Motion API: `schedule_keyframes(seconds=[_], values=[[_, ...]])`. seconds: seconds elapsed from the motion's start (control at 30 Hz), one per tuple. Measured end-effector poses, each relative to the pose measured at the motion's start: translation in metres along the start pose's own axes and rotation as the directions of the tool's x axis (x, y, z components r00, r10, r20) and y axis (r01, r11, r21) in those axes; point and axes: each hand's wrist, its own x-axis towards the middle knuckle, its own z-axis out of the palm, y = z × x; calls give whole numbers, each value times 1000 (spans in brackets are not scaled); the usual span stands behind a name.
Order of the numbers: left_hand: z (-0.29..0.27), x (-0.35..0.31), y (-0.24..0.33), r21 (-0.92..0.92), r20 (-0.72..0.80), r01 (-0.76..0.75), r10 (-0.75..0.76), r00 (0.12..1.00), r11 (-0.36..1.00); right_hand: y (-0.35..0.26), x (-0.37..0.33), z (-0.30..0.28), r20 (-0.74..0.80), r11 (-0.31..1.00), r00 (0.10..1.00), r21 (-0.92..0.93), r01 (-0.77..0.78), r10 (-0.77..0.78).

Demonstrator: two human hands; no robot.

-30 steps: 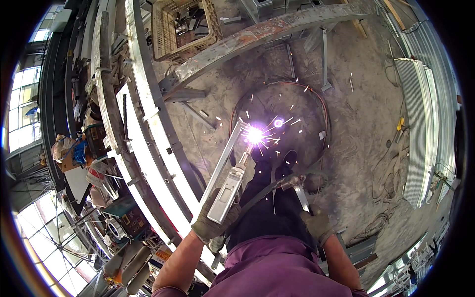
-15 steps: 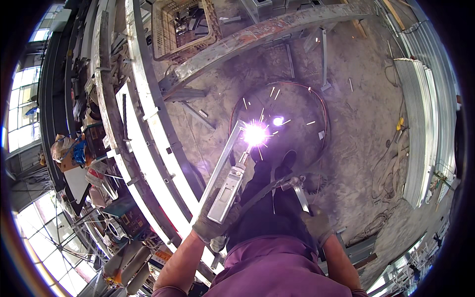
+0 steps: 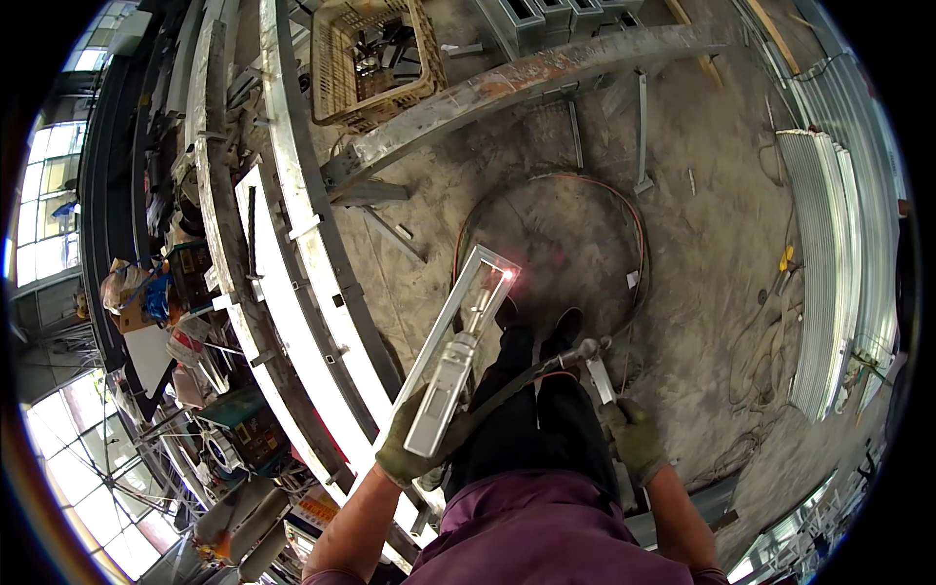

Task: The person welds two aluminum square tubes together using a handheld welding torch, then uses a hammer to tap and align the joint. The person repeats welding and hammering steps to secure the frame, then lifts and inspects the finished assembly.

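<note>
A long grey welding gun [image 3: 445, 392] lies at a slant in front of me, its nozzle [image 3: 480, 300] pointing to a corner of a thin metal frame [image 3: 439, 327]. A small reddish glow [image 3: 508, 275] sits at that corner. My gloved left hand [image 3: 408, 441] is closed round the rear of the gun, and the frame's long bar runs into the same glove. Part of its grip is hidden under the gun. My gloved right hand [image 3: 632, 437] is closed on a short flat grey metal piece [image 3: 600, 378], which meets a jointed fitting [image 3: 589, 348] by a dark hose [image 3: 531, 375].
Long steel beams [image 3: 327, 258] run along my left. A curved-looking rusty beam [image 3: 526, 73] crosses ahead, beside a plastic crate [image 3: 375, 102] of metal scraps. Stacked corrugated sheets [image 3: 829, 273] stand at right. A cable loop [image 3: 639, 224] lies on the floor [image 3: 712, 234] around my feet.
The bright white-violet flash and flying sparks have gone, leaving a small reddish glow at the frame's corner. Both hands keep nearly the same places and grips.
</note>
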Motion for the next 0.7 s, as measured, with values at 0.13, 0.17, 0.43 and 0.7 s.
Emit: schedule_keyframes(seconds=[0.13,0.17,0.43,0.7], values=[[-17,-4,-16,159,-212,-64,98,972,985,-75,-2,-12,26,991,990,12,137,-137],[-16,-5,-6,308,-240,-30,108,965,951,-77,15,-16,3,982,983,-54,183,-183],[-50,28,-50,326,-361,-94,216,907,941,-193,68,-50,2,789,928,-526,318,-373],[-31,54,-48,336,-336,-203,319,886,920,-227,148,-74,-415,804,697,-409,431,-584]])
